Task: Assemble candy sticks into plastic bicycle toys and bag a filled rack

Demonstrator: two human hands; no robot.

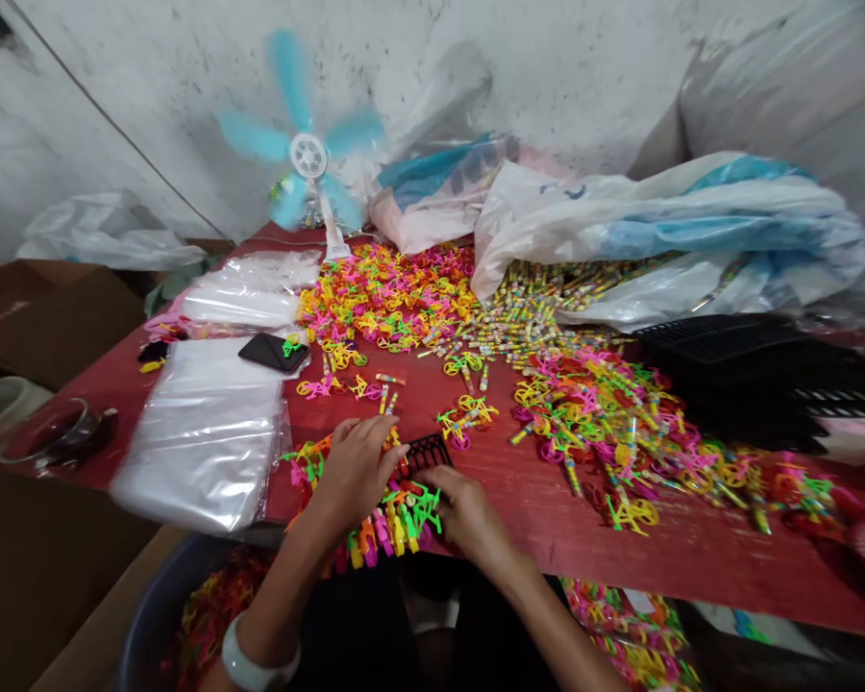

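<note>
A black slotted plastic rack (430, 452) lies at the near table edge, with a row of small bright plastic toys (382, 534) in yellow, pink, green and orange along its front. My left hand (360, 466) is over the rack's left part, its fingers bent and thumb close to them. A small yellow piece shows beside that thumb, but what the fingers hold is hidden. At the rack's right end, my right hand (468, 509) curls its fingers around the edge. Just beyond are a few loose toys (468, 413) and patterned tubes (387, 399).
Heaps of coloured toys (396, 298), (605, 423) and patterned tubes (533, 308) cover the red table (490, 548). Clear bags (202, 432) and a phone (270, 353) lie left. A spinning fan (308, 154) stands behind; black racks (750, 375) are stacked right. A tub (148, 615) sits below.
</note>
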